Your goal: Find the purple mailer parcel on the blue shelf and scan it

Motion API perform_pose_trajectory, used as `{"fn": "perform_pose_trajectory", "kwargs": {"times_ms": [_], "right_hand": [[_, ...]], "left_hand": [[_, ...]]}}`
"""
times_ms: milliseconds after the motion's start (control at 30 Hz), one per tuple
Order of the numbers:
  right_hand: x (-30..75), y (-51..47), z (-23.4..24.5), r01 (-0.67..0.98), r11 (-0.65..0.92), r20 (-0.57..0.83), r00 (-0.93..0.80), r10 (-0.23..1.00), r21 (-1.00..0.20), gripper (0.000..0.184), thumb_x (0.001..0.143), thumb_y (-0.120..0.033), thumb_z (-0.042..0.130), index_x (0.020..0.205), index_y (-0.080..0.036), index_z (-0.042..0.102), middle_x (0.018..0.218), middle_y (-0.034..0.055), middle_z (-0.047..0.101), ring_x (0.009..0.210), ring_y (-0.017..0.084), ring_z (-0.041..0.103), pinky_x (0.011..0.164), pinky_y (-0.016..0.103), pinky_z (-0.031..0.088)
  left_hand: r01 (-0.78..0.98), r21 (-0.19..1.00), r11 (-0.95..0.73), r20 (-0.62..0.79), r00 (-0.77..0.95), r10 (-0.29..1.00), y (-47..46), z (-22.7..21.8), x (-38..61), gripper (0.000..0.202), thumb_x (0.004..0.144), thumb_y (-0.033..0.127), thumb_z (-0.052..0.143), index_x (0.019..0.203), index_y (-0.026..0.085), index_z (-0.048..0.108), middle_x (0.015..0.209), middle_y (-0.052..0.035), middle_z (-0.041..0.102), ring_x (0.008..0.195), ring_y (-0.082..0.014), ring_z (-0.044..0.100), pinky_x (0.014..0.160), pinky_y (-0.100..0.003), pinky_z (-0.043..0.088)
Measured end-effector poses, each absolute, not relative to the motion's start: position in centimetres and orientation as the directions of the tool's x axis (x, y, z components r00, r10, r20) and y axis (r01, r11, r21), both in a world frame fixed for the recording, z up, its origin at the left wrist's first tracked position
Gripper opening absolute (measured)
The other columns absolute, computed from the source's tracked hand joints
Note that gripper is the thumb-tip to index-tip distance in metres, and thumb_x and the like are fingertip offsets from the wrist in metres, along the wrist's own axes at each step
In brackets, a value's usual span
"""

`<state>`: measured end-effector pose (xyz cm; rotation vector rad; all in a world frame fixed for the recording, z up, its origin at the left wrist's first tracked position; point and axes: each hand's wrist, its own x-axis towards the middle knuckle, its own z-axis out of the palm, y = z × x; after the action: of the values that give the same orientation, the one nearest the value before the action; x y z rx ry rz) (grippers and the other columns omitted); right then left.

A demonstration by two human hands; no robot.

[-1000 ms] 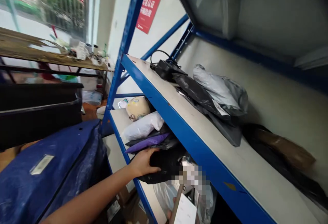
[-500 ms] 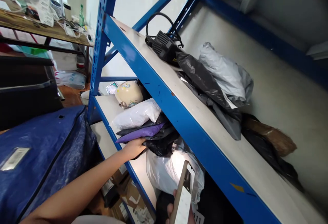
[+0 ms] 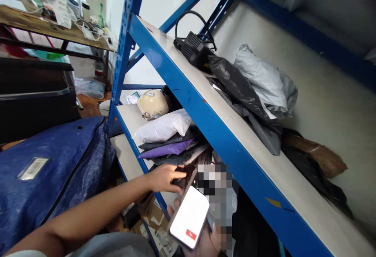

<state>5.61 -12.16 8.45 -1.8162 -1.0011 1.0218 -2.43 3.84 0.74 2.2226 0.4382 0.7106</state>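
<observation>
In my right hand (image 3: 209, 244) is a smartphone (image 3: 189, 217) in a brown case, its lit white screen with a small red patch facing me. My left hand (image 3: 166, 177) is open beside the phone's top end, thumb and fingers apart, just below a stack of parcels on the blue shelf. That stack holds a white plastic mailer bag (image 3: 164, 127), a purple mailer bag (image 3: 169, 149) and dark bags under them. Right of the phone, a pixelated patch hides part of the shelf's contents.
A blue-edged upper shelf (image 3: 205, 120) slants across, bearing a black power adapter (image 3: 195, 49) and grey and black mailer bags (image 3: 264, 84). A cream helmet (image 3: 153, 104) sits on the lower shelf. To the left are a large blue bag (image 3: 67, 159) and a cluttered wooden table (image 3: 85, 39).
My left hand has let go of the stack's lower edge and moved down and right towards the phone. The phone has moved up and left, its screen now turned to me and bright.
</observation>
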Motion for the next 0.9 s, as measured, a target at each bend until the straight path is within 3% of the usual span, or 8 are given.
{"fn": "perform_pose_trajectory", "kwargs": {"times_ms": [100, 200, 333, 467, 567, 667, 800, 900], "right_hand": [[4.3, -9.2, 9.0, -0.361, -0.172, -0.303, 0.346, 0.888, -0.917, 0.076, 0.060, -0.069, 0.047, 0.117, -0.020, 0.060, 0.098, 0.0123, 0.072, 0.097, 0.032, 0.065, 0.089, 0.056, 0.048], [3.7, -7.9, 8.9, -0.580, -0.067, -0.362, 0.411, 0.836, -0.812, 0.078, 0.052, -0.051, 0.065, 0.123, -0.021, 0.054, 0.104, 0.0102, 0.071, 0.094, 0.031, 0.066, 0.093, 0.053, 0.046], [5.1, -10.7, 7.3, -0.477, -0.106, -0.408, 0.592, 0.695, -0.872, 0.090, 0.052, -0.035, 0.076, 0.134, -0.026, 0.040, 0.101, 0.0071, 0.073, 0.088, 0.030, 0.068, 0.089, 0.051, 0.049], [6.9, -14.5, 5.3, -0.181, -0.210, -0.273, 0.744, 0.610, -0.961, 0.098, 0.053, -0.040, 0.081, 0.137, -0.022, 0.033, 0.103, 0.0096, 0.072, 0.095, 0.030, 0.066, 0.087, 0.047, 0.051], [7.0, -14.8, 4.8, -0.081, -0.233, -0.217, 0.728, 0.650, -0.969, 0.100, 0.052, -0.048, 0.080, 0.135, -0.020, 0.032, 0.105, 0.0107, 0.071, 0.101, 0.030, 0.064, 0.092, 0.045, 0.048], [6.4, -13.4, 5.5, -0.066, -0.234, -0.214, 0.688, 0.693, -0.970, 0.091, 0.053, -0.049, 0.079, 0.128, -0.018, 0.038, 0.105, 0.0132, 0.071, 0.100, 0.030, 0.064, 0.088, 0.042, 0.050], [6.3, -13.1, 6.6, -0.039, -0.247, -0.209, 0.673, 0.709, -0.968, 0.075, 0.051, -0.047, 0.081, 0.110, -0.015, 0.048, 0.097, 0.0170, 0.073, 0.085, 0.031, 0.069, 0.078, 0.041, 0.054], [7.0, -14.4, 7.0, -0.099, -0.267, -0.255, 0.717, 0.648, -0.959, 0.085, 0.047, -0.046, 0.084, 0.115, -0.014, 0.045, 0.089, 0.0159, 0.074, 0.077, 0.032, 0.070, 0.073, 0.044, 0.056]], "left_hand": [[0.191, 0.753, -0.630, 0.340, 0.707, 0.620, 6.7, 0.5, -3.6, 0.038, 0.091, 0.026, 0.033, 0.124, 0.023, 0.052, 0.115, -0.0065, 0.064, 0.102, -0.0203, 0.061, 0.087, -0.032, 0.049], [0.268, 0.733, -0.625, 0.326, 0.669, 0.668, 7.3, 0.2, -2.8, 0.042, 0.087, 0.014, 0.031, 0.120, 0.019, 0.057, 0.118, -0.0095, 0.062, 0.104, -0.0238, 0.059, 0.089, -0.038, 0.047], [0.258, 0.697, -0.669, 0.354, 0.688, 0.634, 5.4, 0.3, -1.4, 0.042, 0.088, 0.032, 0.042, 0.120, 0.009, 0.055, 0.123, -0.0176, 0.056, 0.111, -0.0326, 0.051, 0.097, -0.048, 0.040], [0.177, 0.658, -0.732, 0.396, 0.746, 0.536, 4.0, 0.2, -1.5, 0.082, 0.072, 0.059, 0.059, 0.130, 0.003, 0.044, 0.127, -0.0242, 0.049, 0.115, -0.0378, 0.046, 0.098, -0.049, 0.039], [0.178, 0.596, -0.783, 0.429, 0.753, 0.499, 3.9, -0.5, -1.4, 0.060, 0.077, 0.039, 0.058, 0.121, -0.001, 0.052, 0.126, -0.0287, 0.048, 0.116, -0.0409, 0.044, 0.097, -0.053, 0.039], [0.157, 0.593, -0.790, 0.444, 0.755, 0.483, 3.4, -1.0, -0.8, 0.031, 0.080, 0.013, 0.043, 0.102, 0.006, 0.064, 0.123, -0.0208, 0.054, 0.115, -0.0325, 0.048, 0.099, -0.046, 0.040], [0.033, 0.630, -0.776, 0.514, 0.731, 0.448, 1.5, -0.9, -0.9, 0.035, 0.075, 0.016, 0.052, 0.109, 0.014, 0.062, 0.127, -0.0154, 0.054, 0.117, -0.0309, 0.048, 0.104, -0.046, 0.035], [-0.050, 0.625, -0.779, 0.539, 0.750, 0.385, 1.6, -0.6, -2.3, 0.036, 0.078, 0.034, 0.058, 0.110, 0.019, 0.062, 0.130, -0.0142, 0.052, 0.113, -0.0323, 0.051, 0.101, -0.046, 0.036]]}}
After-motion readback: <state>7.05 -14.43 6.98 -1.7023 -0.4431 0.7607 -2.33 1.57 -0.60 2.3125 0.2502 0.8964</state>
